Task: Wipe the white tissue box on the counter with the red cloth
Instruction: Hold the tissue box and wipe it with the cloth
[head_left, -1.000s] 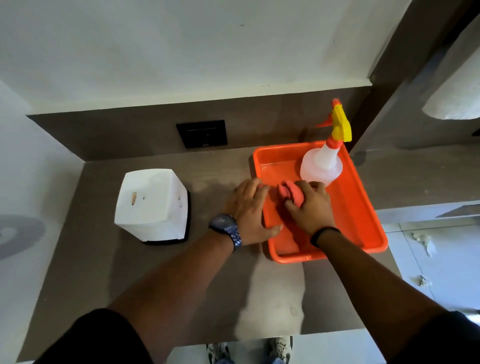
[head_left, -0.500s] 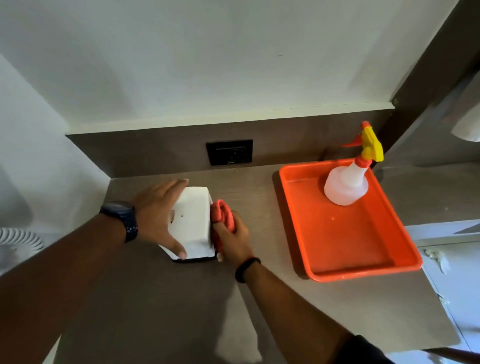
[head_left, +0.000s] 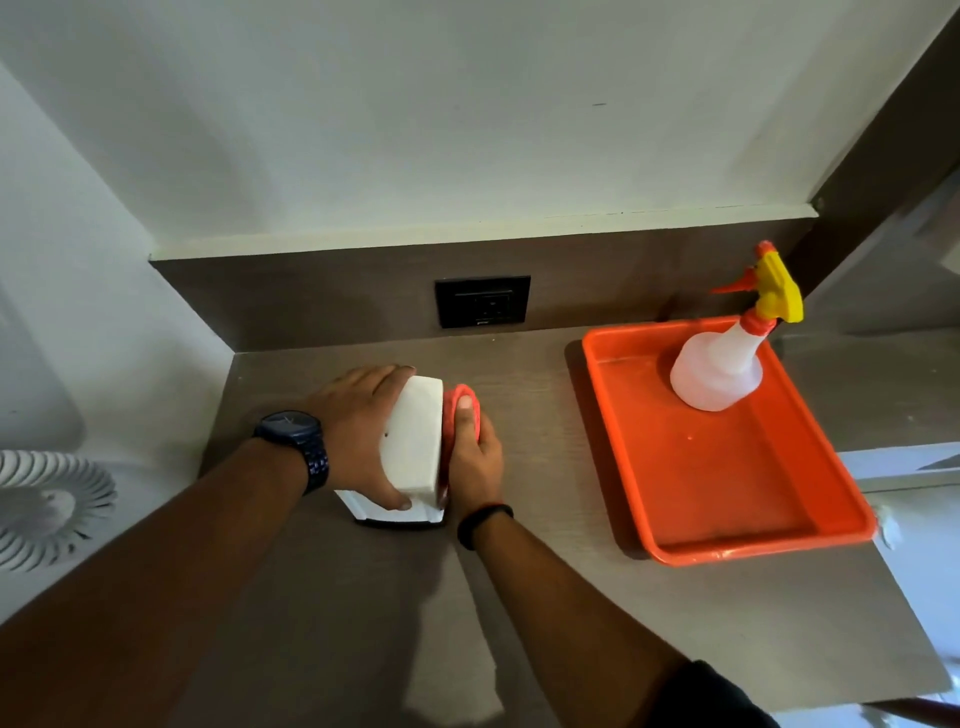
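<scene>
Head view: the white tissue box (head_left: 413, 447), standing on the bench (head_left: 571, 597) left of the orange tray (head_left: 644, 467), is being gripped by the left hand (head_left: 358, 441); the red cloth (head_left: 460, 415) is being pressed against its right side, clamped in the right hand (head_left: 475, 462).

We see a white tissue box (head_left: 413, 441) and a red cloth (head_left: 460, 410). An orange tray (head_left: 737, 540) sits on our grey-brown surface (head_left: 571, 597), holding a yellow-topped spray bottle (head_left: 722, 369).

A dark blue wristwatch (head_left: 294, 434) with a link bracelet is worn on the left wrist, a thin black band (head_left: 480, 521) on the right, and what appears a black sleeve (head_left: 711, 699) at lower right.
</scene>
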